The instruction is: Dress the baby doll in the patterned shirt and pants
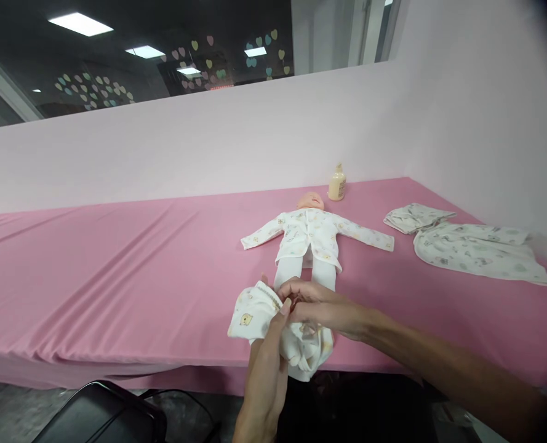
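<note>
A baby doll (311, 201) lies on its back, head towards the wall, in an open-fronted white printed baby shirt (293, 232) with both sleeves spread. Its white legs (289, 269) point towards me. At their lower end I hold white baby pants (251, 315) with small animal prints, bunched up over the table's front edge. My left hand (271, 357) grips the cloth from below, thumb on top. My right hand (317, 306) pinches it close to the left thumb, fingers bent. The doll's feet are hidden behind my hands and the cloth.
A pump bottle (336, 184) stands by the wall beyond the doll's head. Folded printed baby clothes (479, 251) lie on the right of the pink-covered table (116, 277). A black chair (102, 415) with a cable is at the lower left.
</note>
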Motion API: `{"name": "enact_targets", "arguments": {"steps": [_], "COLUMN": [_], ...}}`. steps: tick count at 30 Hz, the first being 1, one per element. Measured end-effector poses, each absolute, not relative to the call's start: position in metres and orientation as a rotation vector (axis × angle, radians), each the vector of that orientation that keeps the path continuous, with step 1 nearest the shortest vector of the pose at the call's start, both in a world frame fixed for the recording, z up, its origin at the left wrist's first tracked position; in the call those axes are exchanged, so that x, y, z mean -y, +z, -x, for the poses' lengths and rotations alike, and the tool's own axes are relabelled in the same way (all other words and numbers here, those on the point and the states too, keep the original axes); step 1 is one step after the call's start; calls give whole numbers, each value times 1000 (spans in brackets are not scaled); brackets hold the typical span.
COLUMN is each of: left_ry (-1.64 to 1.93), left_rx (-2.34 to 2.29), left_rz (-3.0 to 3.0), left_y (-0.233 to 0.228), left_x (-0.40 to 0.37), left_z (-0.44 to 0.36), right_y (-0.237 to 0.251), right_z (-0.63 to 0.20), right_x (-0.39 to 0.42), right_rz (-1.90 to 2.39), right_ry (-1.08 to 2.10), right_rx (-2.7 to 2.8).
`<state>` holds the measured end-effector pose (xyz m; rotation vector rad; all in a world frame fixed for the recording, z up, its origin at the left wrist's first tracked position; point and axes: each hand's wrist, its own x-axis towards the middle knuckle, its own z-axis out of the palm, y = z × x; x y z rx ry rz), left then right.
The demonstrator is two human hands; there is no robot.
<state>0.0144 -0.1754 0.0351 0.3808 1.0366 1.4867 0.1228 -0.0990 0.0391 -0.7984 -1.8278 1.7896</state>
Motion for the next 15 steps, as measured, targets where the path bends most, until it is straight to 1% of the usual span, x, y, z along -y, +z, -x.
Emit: {"name": "enact_targets", "arguments": {"steps": [6,11,15], "left_ry": [1390,1341,1374], "left_rx": [-1125,-1145,-1129], "left_rz": [-469,-521,-545], "left_y": [16,8,4], "left_x": [177,176,177], "left_z": [-5,0,0], "right_y": [37,27,24], "right_z": [-125,-116,-110], "right_x": [100,108,112], "right_rz": [709,835,879], "right_ry": [1583,1522,1424], "right_rx": [2106,2034,1981]}}
